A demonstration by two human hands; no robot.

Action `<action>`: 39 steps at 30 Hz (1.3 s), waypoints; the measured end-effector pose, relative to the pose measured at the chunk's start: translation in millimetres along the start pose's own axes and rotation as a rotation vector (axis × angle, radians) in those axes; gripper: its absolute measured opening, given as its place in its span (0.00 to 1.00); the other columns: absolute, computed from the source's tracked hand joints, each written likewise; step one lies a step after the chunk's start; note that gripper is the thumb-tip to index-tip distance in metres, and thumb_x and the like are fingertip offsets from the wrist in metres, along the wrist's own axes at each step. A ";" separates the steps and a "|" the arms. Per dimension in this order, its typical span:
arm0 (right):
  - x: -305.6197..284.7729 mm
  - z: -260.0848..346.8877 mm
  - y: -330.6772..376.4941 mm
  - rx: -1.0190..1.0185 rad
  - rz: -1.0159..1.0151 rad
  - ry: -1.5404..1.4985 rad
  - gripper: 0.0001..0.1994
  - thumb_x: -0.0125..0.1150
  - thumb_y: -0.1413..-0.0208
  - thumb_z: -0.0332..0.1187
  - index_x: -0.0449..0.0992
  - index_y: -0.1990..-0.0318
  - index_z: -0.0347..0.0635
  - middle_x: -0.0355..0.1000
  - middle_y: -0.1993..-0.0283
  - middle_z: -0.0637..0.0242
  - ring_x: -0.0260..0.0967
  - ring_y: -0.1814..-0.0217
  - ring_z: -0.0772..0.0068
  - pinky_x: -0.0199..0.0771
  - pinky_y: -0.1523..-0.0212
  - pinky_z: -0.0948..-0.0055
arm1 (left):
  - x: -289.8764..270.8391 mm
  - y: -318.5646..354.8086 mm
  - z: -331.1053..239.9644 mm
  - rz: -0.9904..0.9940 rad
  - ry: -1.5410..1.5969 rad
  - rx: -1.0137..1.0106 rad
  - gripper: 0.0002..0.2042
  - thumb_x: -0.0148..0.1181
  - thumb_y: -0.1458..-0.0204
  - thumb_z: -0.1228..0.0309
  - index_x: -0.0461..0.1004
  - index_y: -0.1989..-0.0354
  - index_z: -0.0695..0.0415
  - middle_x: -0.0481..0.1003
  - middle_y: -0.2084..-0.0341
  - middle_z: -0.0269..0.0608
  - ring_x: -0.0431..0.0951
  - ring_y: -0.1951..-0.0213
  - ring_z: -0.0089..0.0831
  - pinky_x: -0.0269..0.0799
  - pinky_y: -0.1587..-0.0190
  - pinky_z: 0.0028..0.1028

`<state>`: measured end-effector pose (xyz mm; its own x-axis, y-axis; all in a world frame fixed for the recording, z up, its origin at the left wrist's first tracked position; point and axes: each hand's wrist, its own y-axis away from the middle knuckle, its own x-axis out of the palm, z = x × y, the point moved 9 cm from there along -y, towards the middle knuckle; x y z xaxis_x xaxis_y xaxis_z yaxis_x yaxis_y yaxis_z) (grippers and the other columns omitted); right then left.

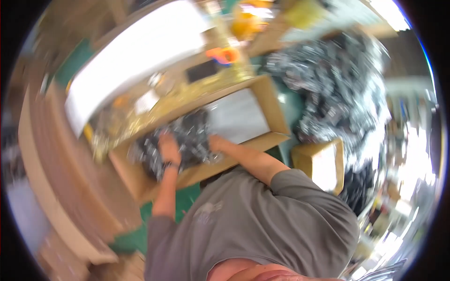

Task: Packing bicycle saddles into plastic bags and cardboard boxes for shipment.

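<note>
**Both hands down on the dark bundle in the open box**

The bundle of dark, shiny packets lies in the left half of the open cardboard box, on top of its pale lining. The left hand rests on the bundle's upper left part, fingers pointing away from the body. The right hand meets it at the right edge, just where the dark packets end and the bare pale lining begins. The frame is badly smeared by motion, so I cannot tell whether the fingers of either hand are curled around packets or only pressed flat on them.

To handle this well, I judge that the two hands should work from opposite sides of the bundle, as they now sit, so that loose, slippery packets do not slide out between them. Pressure should be even, and the box wall just beyond the left fingertips can serve as a stop.

Further out, past the right fingers and beyond the box's far flap, a much larger heap of similar dark packets lies on the green surface. A smaller cardboard box stands near the right forearm.
</note>
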<state>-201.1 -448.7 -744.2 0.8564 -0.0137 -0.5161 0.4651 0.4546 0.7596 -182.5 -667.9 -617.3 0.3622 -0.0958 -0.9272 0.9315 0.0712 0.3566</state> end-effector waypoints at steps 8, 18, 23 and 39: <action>-368.2 -216.3 418.8 0.111 -1.620 -0.417 0.18 0.64 0.43 0.27 0.78 0.44 0.34 0.77 0.46 0.44 0.75 0.43 0.40 0.76 0.41 0.52 | -126.7 124.5 -50.9 -0.374 0.675 -0.195 0.40 0.65 0.45 0.73 0.55 0.24 0.67 0.59 0.26 0.64 0.57 0.25 0.59 0.50 0.23 0.49; -505.1 -568.6 538.9 0.820 -1.524 -0.249 0.45 0.77 0.52 0.39 0.59 0.29 0.32 0.77 0.47 0.40 0.79 0.46 0.38 0.81 0.46 0.47 | -359.9 6.6 -400.1 -0.269 1.168 0.480 0.31 0.63 0.39 0.76 0.62 0.27 0.65 0.68 0.31 0.58 0.67 0.30 0.51 0.58 0.26 0.44; -444.8 -498.8 540.3 0.040 -1.516 -1.228 0.42 0.75 0.50 0.38 0.61 0.29 0.34 0.79 0.48 0.48 0.79 0.47 0.55 0.78 0.48 0.56 | -395.1 -28.2 -542.2 0.153 1.738 0.555 0.35 0.62 0.32 0.65 0.54 0.22 0.62 0.61 0.26 0.57 0.61 0.25 0.45 0.54 0.24 0.40; -287.1 -654.4 627.3 1.011 -1.148 -0.743 0.61 0.73 0.51 0.56 0.40 0.21 0.34 0.75 0.40 0.37 0.80 0.50 0.37 0.82 0.50 0.53 | -224.8 67.2 -327.8 0.576 2.536 0.082 0.37 0.66 0.39 0.47 0.64 0.29 0.57 0.75 0.50 0.39 0.76 0.55 0.30 0.79 0.53 0.31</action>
<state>-301.9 423.1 -378.4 -0.2213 -0.4236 -0.8784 0.5690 -0.7876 0.2365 -211.8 -316.1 -422.6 -0.1664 0.5785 0.7985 0.8380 -0.3438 0.4237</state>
